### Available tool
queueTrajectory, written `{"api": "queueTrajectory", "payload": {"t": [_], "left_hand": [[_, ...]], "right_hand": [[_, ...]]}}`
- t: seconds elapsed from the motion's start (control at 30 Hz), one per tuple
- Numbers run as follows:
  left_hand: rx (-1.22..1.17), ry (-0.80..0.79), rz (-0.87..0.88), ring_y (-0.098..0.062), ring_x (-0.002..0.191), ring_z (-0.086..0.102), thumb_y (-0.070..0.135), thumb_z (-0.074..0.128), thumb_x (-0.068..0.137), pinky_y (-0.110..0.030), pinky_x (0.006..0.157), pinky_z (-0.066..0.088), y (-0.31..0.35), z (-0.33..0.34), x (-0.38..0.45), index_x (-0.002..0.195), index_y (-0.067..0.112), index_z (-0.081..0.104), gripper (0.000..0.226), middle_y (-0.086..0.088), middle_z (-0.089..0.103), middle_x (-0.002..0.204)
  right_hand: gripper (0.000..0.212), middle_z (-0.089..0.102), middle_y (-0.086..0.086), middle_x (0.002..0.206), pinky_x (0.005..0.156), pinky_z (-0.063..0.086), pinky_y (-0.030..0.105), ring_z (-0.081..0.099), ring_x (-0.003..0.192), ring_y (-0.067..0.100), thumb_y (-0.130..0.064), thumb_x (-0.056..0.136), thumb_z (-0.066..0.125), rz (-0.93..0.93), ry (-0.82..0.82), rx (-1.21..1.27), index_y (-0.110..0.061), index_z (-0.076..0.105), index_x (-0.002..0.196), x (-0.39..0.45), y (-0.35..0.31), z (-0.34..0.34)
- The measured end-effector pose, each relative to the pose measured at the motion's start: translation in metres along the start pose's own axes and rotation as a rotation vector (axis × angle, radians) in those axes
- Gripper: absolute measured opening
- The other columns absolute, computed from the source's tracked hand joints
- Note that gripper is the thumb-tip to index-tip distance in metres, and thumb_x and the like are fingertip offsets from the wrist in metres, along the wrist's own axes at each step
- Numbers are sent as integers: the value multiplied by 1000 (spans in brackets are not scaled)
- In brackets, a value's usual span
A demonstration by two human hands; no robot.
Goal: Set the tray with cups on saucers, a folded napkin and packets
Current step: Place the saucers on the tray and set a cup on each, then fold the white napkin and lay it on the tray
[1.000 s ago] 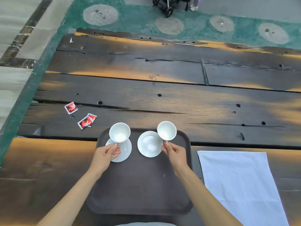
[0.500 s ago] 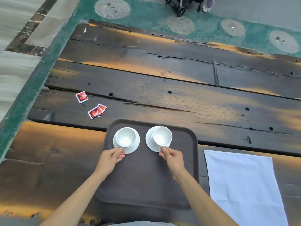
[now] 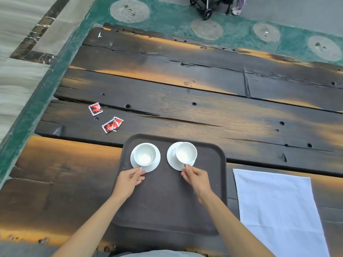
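Note:
A dark brown tray [image 3: 167, 204] lies on the wooden table in front of me. Two white cups stand on white saucers at its far end: the left cup [image 3: 144, 154] on the left saucer [image 3: 156, 164], the right cup [image 3: 186, 153] on the right saucer [image 3: 171, 160]. My left hand [image 3: 128, 180] pinches the left cup's handle. My right hand [image 3: 196, 178] pinches the right cup's handle. A white napkin [image 3: 278, 208] lies unfolded on the table right of the tray. Three red packets lie left of the tray: one [image 3: 95, 109] apart, two [image 3: 112, 124] overlapping.
The table [image 3: 204, 112] is of dark, cracked planks with holes; its left edge drops to a green floor border [image 3: 37, 108]. Beyond the far edge stand a wheeled cart [image 3: 206, 6] and a person's foot [image 3: 236, 11].
Both cups have come down from above the tray onto their saucers. My hands stay on the handles. The view has shifted a little, so the table sits lower in frame.

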State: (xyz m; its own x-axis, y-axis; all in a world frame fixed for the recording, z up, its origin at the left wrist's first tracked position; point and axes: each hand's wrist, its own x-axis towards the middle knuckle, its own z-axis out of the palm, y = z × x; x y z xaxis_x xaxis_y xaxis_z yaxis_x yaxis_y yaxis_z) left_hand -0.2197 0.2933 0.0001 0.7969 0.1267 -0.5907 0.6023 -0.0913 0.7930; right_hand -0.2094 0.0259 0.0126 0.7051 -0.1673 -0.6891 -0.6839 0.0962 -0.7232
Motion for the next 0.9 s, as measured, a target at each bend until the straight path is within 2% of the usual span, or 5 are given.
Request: {"api": "queueTrajectory", "payload": {"t": [0.1, 0.17, 0.3, 0.6, 0.9], "left_hand": [[29, 49, -10, -15, 92, 75, 24, 60, 99, -26, 81, 60, 3, 4, -10, 132, 29, 54, 34, 2, 76, 104], [84, 117, -31, -15, 88, 75, 25, 62, 98, -29, 76, 61, -1, 9, -18, 120, 24, 58, 22, 3, 76, 98], [177, 68, -65, -19, 83, 75, 21, 63, 96, -28, 66, 61, -8, 20, -34, 101, 20, 63, 4, 1, 76, 90], [378, -353, 100, -13, 83, 75, 21, 61, 97, -26, 72, 60, 21, 95, -59, 101, 21, 71, 11, 2, 77, 95], [484, -400, 267, -12, 87, 73, 17, 57, 98, -34, 87, 59, 52, 226, -72, 108, 18, 72, 18, 0, 76, 101]], "right_hand": [[19, 78, 4, 107, 86, 59, 22, 76, 99, 14, -27, 99, 65, -46, -19, -4, -26, 71, 118, -2, 2, -3], [30, 76, 4, 111, 87, 61, 26, 75, 100, 15, -30, 98, 67, -65, -21, -8, -26, 66, 128, -6, 2, -8], [27, 75, -3, 114, 81, 63, 29, 74, 100, 11, -33, 97, 67, -81, 31, -68, -25, 70, 123, -19, 1, -24], [16, 73, -7, 112, 73, 61, 24, 72, 101, 11, -33, 96, 69, -126, 204, -105, -33, 71, 112, -53, 9, -93], [22, 71, -1, 117, 75, 62, 30, 70, 103, 17, -32, 95, 69, -156, 290, -180, -25, 73, 116, -46, 15, -239]]}}
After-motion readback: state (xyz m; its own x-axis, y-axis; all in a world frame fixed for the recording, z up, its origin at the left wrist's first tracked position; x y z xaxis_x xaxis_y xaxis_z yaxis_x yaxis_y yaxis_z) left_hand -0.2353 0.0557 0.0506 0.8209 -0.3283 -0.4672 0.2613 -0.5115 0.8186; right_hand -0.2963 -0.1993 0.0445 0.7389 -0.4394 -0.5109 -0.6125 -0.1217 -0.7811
